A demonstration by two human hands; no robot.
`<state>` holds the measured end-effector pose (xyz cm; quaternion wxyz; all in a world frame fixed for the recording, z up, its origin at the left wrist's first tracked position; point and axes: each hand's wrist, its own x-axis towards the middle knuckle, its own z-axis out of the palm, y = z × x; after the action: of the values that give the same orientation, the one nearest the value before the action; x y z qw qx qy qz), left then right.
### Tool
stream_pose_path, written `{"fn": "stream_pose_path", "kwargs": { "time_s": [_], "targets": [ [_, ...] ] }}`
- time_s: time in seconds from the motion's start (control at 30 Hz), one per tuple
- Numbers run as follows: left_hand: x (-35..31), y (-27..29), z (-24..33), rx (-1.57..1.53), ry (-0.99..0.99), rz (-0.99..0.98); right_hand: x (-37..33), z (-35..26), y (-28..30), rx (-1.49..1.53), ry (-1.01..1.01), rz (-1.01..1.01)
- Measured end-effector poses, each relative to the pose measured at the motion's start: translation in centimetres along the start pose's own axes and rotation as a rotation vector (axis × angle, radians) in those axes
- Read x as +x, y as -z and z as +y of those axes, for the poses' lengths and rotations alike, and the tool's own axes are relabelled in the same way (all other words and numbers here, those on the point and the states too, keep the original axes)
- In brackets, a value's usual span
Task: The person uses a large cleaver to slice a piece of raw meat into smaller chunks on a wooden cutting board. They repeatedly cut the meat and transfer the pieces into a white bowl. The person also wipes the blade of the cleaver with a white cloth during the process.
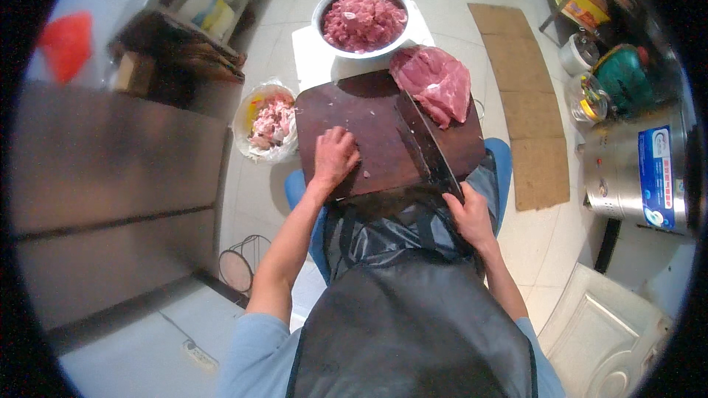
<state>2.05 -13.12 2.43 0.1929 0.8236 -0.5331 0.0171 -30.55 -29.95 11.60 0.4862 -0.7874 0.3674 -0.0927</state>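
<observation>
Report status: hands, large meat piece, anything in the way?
Right hand gripping knife. Left hand curled over cutting board. Large meat piece at board's far right corner, beside knife. Small scrap near left hand.

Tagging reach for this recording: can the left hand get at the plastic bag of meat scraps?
Probably yes: only the edge of the cutting board lies between the left hand and the plastic bag.

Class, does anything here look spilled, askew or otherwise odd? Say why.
Mildly odd: the large meat piece covers the far right corner of the cutting board and seems to overhang its edge, rather than lying fully on it.
</observation>
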Motion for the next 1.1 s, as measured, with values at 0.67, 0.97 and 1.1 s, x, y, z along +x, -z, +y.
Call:
{"fn": "stream_pose_path", "kwargs": {
  "time_s": [0.67,0.97,1.1],
  "targets": [
    [-3.8,-2.1,2.5,-0.009,-0.217,0.083,1.7,0.0,-0.8,-0.359,0.046,-0.091],
    [-0.2,0.7,-5.8,-1.224,0.965,0.073,1.4,1.0,-1.9,-0.429,0.045,-0.090],
    [1.7,4.0,-7.5,-1.582,1.003,0.158,1.5,0.3,-1.7,-0.424,0.054,-0.110]
  ]
}}
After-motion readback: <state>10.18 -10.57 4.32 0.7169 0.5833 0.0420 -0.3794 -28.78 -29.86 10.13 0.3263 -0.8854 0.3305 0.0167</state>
